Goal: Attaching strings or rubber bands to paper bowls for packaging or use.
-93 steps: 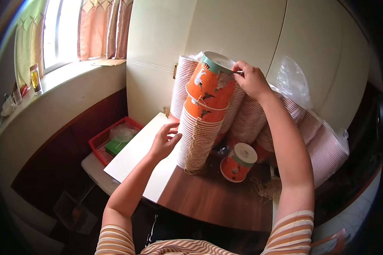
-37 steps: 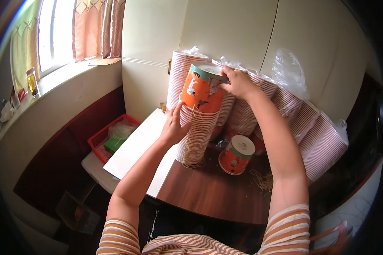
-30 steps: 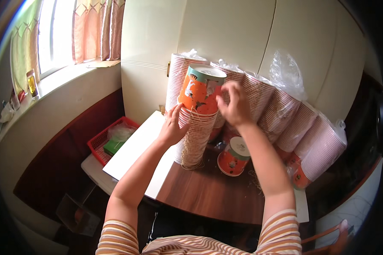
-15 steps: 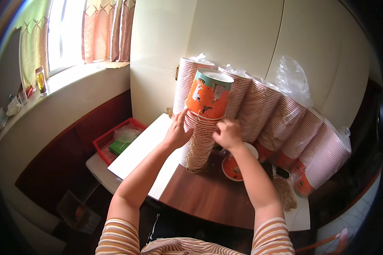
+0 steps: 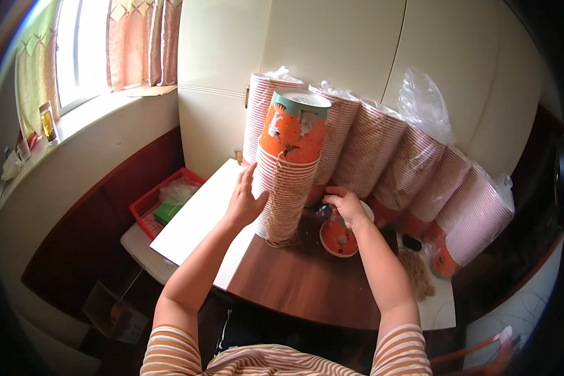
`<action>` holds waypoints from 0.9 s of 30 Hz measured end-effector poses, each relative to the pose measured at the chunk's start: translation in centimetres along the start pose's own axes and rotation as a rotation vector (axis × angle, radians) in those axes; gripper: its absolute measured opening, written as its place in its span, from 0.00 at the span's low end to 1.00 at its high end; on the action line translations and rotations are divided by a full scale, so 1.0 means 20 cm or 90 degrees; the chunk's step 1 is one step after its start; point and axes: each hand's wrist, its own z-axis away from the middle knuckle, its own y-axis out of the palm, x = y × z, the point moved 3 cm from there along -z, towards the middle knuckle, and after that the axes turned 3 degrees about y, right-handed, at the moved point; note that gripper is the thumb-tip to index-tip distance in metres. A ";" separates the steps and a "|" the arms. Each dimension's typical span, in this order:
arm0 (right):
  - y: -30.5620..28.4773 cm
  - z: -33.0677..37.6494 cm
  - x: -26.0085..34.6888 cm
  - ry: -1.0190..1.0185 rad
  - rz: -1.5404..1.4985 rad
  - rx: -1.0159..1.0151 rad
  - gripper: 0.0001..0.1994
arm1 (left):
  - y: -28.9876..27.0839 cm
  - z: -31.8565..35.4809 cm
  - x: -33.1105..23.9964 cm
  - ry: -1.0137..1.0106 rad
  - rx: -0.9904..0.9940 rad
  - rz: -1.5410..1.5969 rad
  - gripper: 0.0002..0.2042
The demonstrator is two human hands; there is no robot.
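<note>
A tall stack of upside-down paper buckets [image 5: 291, 128], orange with a teal band on the top one, stands before me. Thin twine loops [image 5: 281, 207] hang in a bunch down its front. My left hand [image 5: 244, 202] is open at the stack's left side, its fingers pointing up and the thumb close to the rims. My right hand [image 5: 348, 207] is off the stack, fingers partly extended over a small dark object [image 5: 323, 211]; I cannot make out its kind. Below that hand a single orange bucket [image 5: 338, 238] lies tipped on the brown tabletop [image 5: 294, 282], partly hidden by my hand and wrist.
Several tall bucket stacks in clear plastic [image 5: 373, 150] line the back and right of the table. A twine bundle [image 5: 417, 272] and a black object [image 5: 412, 242] lie at the right. A red basket [image 5: 145, 216] holds a green item at the left, below the window sill.
My right hand has left the stack's right side and moved down and right to the tipped bucket. My left hand stays beside the stack, slightly lower against it. The view has shifted slightly.
</note>
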 end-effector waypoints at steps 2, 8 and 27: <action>-0.08 0.03 -0.03 -0.049 0.129 -0.025 0.17 | 0.00 0.07 0.00 0.010 -0.008 0.004 0.34; -0.28 0.23 -0.15 -0.221 0.751 -0.225 0.16 | 0.04 0.47 0.04 -0.038 0.087 0.036 0.25; -0.28 0.79 -0.34 -0.267 0.229 -0.329 0.07 | 0.74 0.86 -0.07 -0.343 0.213 0.599 0.11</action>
